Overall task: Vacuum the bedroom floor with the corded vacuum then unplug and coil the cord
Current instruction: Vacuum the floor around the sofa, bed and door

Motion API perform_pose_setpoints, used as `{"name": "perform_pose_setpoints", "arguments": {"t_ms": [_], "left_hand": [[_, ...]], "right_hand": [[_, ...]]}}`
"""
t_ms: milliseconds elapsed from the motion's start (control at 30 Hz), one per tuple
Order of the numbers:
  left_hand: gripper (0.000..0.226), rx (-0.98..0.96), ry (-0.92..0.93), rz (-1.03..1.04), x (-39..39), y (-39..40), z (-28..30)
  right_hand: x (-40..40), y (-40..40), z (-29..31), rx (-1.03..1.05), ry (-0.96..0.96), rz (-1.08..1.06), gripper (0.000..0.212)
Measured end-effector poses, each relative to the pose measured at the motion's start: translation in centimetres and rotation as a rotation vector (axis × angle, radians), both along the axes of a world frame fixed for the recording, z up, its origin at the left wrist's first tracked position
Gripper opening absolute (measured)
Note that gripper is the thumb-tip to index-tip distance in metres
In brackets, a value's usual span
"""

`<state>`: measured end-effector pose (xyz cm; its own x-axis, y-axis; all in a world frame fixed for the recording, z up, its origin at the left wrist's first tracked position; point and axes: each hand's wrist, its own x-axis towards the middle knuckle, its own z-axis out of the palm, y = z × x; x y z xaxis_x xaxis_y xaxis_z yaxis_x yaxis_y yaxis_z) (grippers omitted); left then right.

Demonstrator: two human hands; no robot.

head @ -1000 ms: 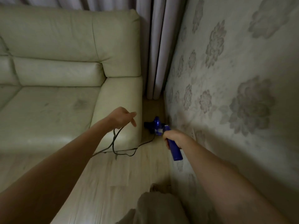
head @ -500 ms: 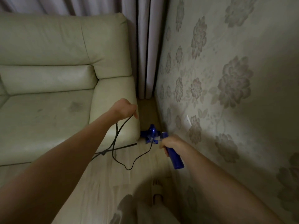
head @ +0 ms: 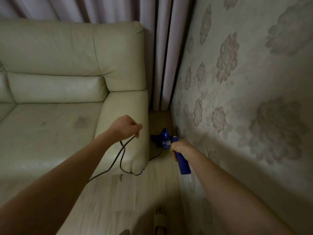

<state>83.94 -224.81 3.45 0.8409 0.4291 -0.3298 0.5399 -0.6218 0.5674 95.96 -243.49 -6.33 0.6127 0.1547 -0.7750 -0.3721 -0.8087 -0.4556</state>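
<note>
Nearest to the camera, a slipper [head: 160,221] stands on the pale wooden floor [head: 118,200]. Above it, the right hand [head: 180,147] is curled tightly around the blue handle of the vacuum [head: 183,162], close beside the flowered wall [head: 245,99]. The blue vacuum head [head: 160,137] sits low on the floor in the narrow gap between the sofa [head: 67,65] and the wall. The left hand [head: 125,127] is held over the sofa arm and pinches the black cord [head: 121,158], which hangs in a loop and runs along the floor toward the vacuum. Behind all, curtains [head: 162,56] hang in the corner.
</note>
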Motion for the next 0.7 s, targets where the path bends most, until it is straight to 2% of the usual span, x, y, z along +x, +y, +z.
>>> {"name": "perform_pose_setpoints", "arguments": {"t_ms": [200,467,700], "left_hand": [[0.039,0.074,0.095,0.07,5.0,3.7,-0.8],[0.028,-0.022,0.146,0.145,10.9,3.8,-1.9],[0.027,-0.14,0.176,0.222,13.6,4.5,-3.4]], "right_hand": [[8.2,5.3,2.2,0.078,0.01,0.028,0.016],[13.2,6.3,-2.0,0.047,-0.019,0.071,0.041],[17.3,8.8,-4.5,0.048,-0.069,0.047,0.035]]}}
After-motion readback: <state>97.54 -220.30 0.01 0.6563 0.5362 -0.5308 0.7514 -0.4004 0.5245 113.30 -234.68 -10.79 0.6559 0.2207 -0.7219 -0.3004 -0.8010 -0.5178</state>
